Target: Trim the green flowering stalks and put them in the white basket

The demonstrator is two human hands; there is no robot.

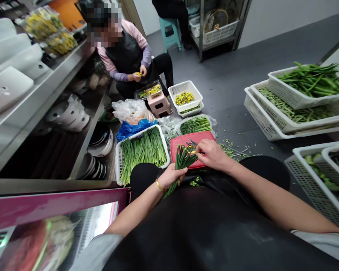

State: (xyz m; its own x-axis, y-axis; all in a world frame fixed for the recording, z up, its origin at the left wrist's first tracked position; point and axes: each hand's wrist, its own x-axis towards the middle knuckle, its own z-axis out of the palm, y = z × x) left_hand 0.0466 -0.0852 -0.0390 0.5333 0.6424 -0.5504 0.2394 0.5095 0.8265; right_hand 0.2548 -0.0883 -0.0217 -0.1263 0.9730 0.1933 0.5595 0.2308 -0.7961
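My left hand (173,176) is closed around a bunch of long green garlic chives (183,157), whose ends fan out toward the right. Just beside those ends, my right hand (210,152) grips a pair of scissors (191,143), with the metal blades pointing left. Beneath both lies a red board or lid (178,141). A white basket (117,165) full of similar green stalks stands to the left. Behind the red surface, more cut stalks (196,125) lie in a plastic-lined tray. Small green trimmings (194,182) rest on my dark apron.
Opposite sits a co-worker (127,56) handling yellow flowers, near a white basket (199,88) of them. Baskets of green beans (307,81) are stacked at the right. Steel shelves (53,81) with dishes line the left. Trimmings (231,148) litter the floor.
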